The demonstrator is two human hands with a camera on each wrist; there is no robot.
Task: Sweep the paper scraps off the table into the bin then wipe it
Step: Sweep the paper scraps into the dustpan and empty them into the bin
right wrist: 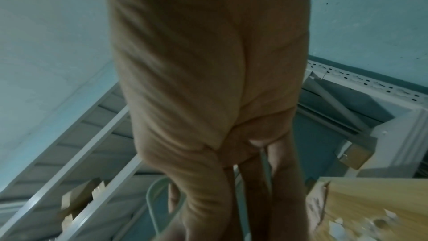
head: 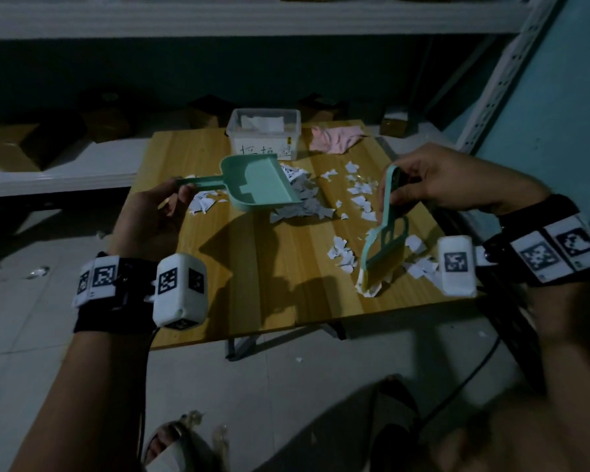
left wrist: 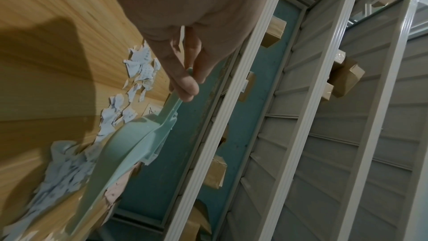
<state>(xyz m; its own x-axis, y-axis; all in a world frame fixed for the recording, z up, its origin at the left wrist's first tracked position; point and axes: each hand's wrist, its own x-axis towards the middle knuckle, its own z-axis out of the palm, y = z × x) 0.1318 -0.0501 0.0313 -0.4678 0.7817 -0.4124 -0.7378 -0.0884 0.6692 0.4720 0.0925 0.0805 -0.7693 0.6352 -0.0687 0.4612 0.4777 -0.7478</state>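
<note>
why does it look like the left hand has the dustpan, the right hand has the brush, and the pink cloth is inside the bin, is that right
Not quite. The head view shows the pink cloth lying on the table beside the bin, not inside it. The rest holds: left hand grips the dustpan, right hand the brush.

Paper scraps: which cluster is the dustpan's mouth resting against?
The dense heap at table centre, touching the dustpan; the other scraps lie loose near the brush.
</note>
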